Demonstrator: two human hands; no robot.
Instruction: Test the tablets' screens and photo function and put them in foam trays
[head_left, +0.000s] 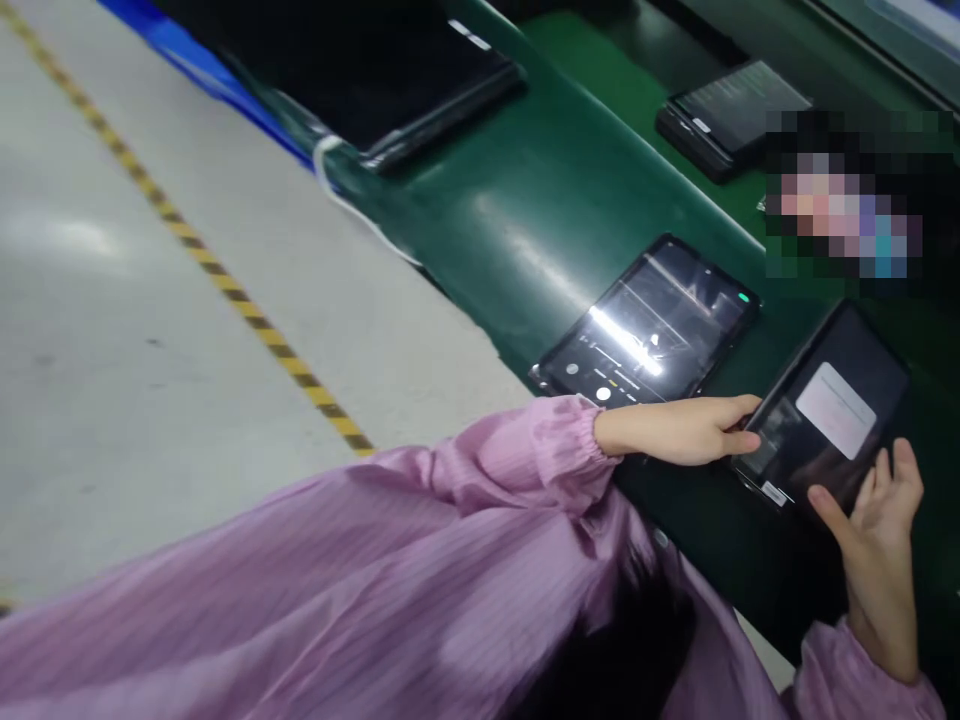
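Note:
A dark tablet (787,420) with a pale pop-up box on its lit screen is at the right, over the green work surface. My left hand (694,430) pinches its left edge, thumb on the front and the other fingers partly hidden. My right hand (881,510) is at the tablet's lower right side, thumb out over the screen's edge and fingers stretched and apart; whether it bears any weight I cannot make out. Left of them, a second tablet (645,330) lies face up, showing what looks like a camera screen with strong reflections.
Farther back lies a stack of dark tablets (724,125), beside a blurred-out patch. A large black flat item (360,80) sits on the green mat (525,210) at upper left. A white cable (360,210) hangs at the mat's edge. Yellow-black tape (225,280) crosses the floor.

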